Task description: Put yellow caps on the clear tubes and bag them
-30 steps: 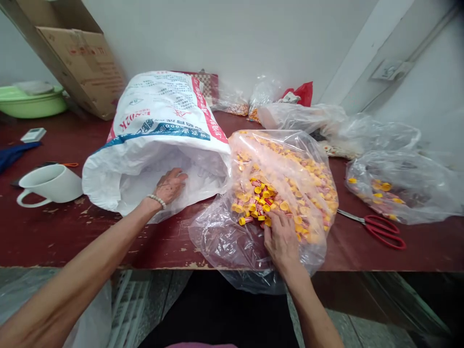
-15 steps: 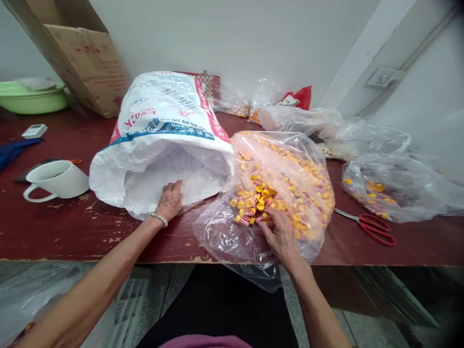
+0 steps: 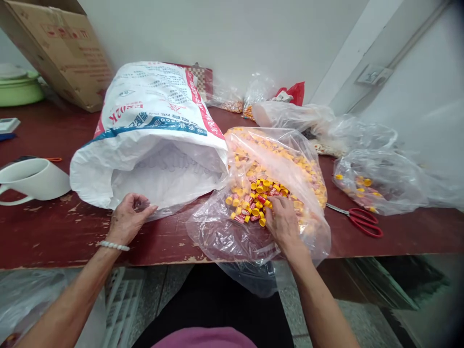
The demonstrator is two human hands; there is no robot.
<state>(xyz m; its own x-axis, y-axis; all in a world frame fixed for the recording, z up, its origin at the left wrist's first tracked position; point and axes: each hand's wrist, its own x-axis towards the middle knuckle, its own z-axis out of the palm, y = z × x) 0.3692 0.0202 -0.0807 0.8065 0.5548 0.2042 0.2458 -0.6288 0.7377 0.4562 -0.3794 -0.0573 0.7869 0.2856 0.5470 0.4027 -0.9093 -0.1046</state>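
Observation:
My left hand [image 3: 132, 217], with a pale bead bracelet at the wrist, hovers at the mouth of a large white woven sack [image 3: 152, 101]. Its thumb and fingers are apart and hold nothing. The sack lies on its side, its mouth towards me, with a clear plastic liner inside. Just right of it, a clear plastic bag [image 3: 224, 241] lies open, full of small red printed pieces with yellow cup-like ends [image 3: 255, 211]. My right hand [image 3: 284, 220] reaches into this bag, fingers curled together on the pieces; its fingertips are partly hidden.
A white mug [image 3: 47, 180] stands at the left on the dark red table [image 3: 39, 237]. Red-handled scissors [image 3: 364, 222] lie right of the bag, near another clear bag [image 3: 384, 181] holding a few yellow pieces. A cardboard box [image 3: 68, 55] and green basin [image 3: 21, 89] are behind.
My left hand has drawn out of the sack's mouth, towards me and left, its fingers now apart. My right hand has moved slightly deeper among the pieces. The view has shifted a little.

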